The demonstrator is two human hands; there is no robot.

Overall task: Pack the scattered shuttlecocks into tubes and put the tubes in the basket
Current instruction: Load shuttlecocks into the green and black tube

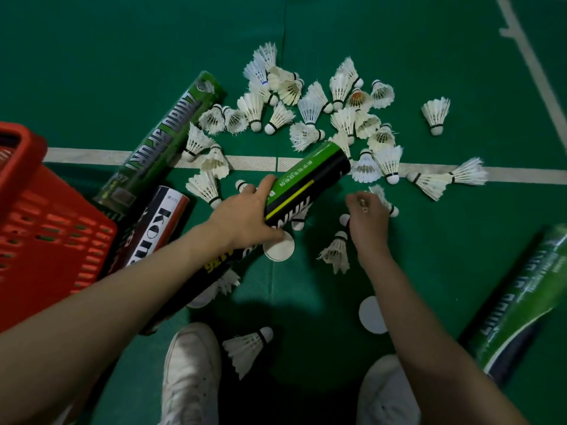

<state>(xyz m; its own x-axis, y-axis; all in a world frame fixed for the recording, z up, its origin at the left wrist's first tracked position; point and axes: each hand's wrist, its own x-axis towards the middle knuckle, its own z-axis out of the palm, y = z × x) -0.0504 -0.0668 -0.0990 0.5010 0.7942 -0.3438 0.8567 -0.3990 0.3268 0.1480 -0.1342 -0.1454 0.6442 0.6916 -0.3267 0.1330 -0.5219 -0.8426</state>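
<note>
Several white shuttlecocks (pixel 310 108) lie scattered on the green court floor ahead of me. My left hand (pixel 245 216) grips a black and green tube (pixel 306 182) around its middle, its far end pointing up and right over the white line. My right hand (pixel 368 214) hovers with curled fingers over a shuttlecock (pixel 383 199) just right of that tube; whether it holds it is unclear. A red basket (pixel 46 222) stands at the left. Two more tubes lie beside it: a green one (pixel 165 133) and a black, white and red one (pixel 156 228).
Another green tube (pixel 521 299) lies at the lower right. White round caps (pixel 279 248) (pixel 372 314) rest on the floor near my white shoes (pixel 190 375). A lone shuttlecock (pixel 245 348) lies between the shoes. White court lines (pixel 521 174) cross the floor.
</note>
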